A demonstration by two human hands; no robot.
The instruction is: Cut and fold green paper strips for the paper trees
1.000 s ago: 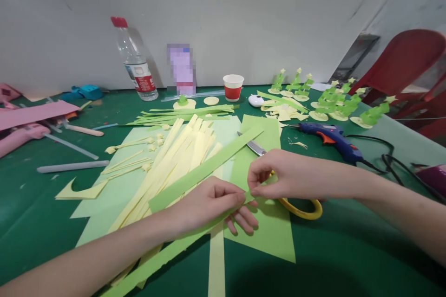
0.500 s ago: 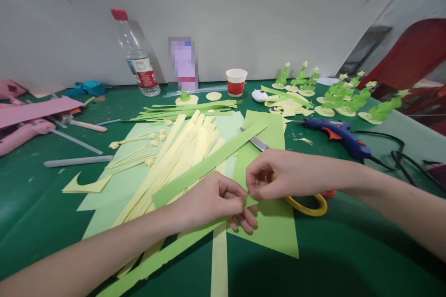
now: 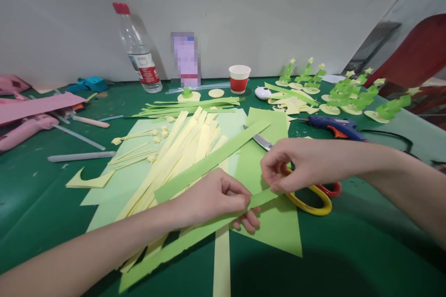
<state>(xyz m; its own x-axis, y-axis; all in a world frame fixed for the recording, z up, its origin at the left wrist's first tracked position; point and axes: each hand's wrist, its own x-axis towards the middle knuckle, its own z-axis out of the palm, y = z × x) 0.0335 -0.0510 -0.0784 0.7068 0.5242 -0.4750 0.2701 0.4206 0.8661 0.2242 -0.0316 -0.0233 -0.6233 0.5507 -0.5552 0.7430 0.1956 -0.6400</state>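
Note:
A long green paper strip runs up from the lower left, and both my hands pinch it. My left hand grips it between thumb and forefinger, the other fingers curled below. At the strip's upper right end, my right hand pinches the tip. Scissors with yellow and red handles lie partly under my right hand, blades toward the upper left. Beneath are a green paper sheet and a second green strip. A pile of pale yellow strips lies left of my left hand.
A blue glue gun with its cord lies at right, a pink one at left. Behind stand a plastic bottle, a paper cup and several small green paper plants. A wall rises behind the table.
My right hand has moved right, away from my left, drawing the strip's end out so more of it shows between them. The strip's lower end has shifted up and right.

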